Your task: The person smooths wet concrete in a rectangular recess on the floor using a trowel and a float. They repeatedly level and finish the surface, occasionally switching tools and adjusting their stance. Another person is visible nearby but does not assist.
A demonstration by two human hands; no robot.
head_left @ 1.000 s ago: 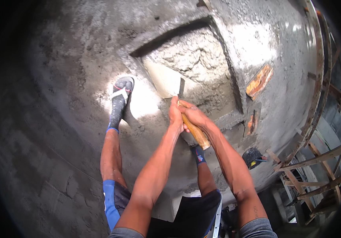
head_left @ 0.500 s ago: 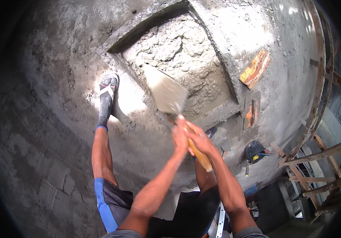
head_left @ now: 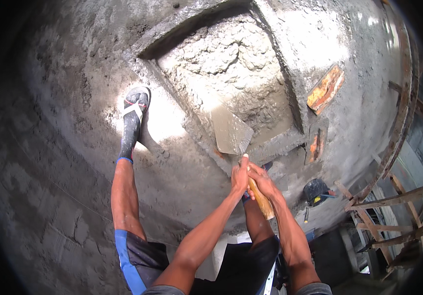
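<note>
I hold a trowel with both bare hands. Its flat grey blade [head_left: 232, 132] lies at the near side of the wet grey mortar [head_left: 221, 59], over the near left part of a shallow rectangular trough [head_left: 275, 143]. My left hand [head_left: 240, 178] is closed round the handle near the blade, thumb along the top. My right hand [head_left: 264, 183] is closed on the handle just beside it, touching the left. The wooden handle [head_left: 263, 204] sticks out below my hands toward my body.
My left foot in a sandal [head_left: 136, 103] stands left of the trough. On its right lie a worn orange-stained float [head_left: 325, 89] and a second flat float [head_left: 315, 143]. A black bucket [head_left: 314, 191] with tools sits nearer. Timber framing [head_left: 393, 196] stands at the far right.
Both hands and the trowel have moved right and nearer to me. The blade has been drawn back from the left wall of the trough across the mortar's near edge.
</note>
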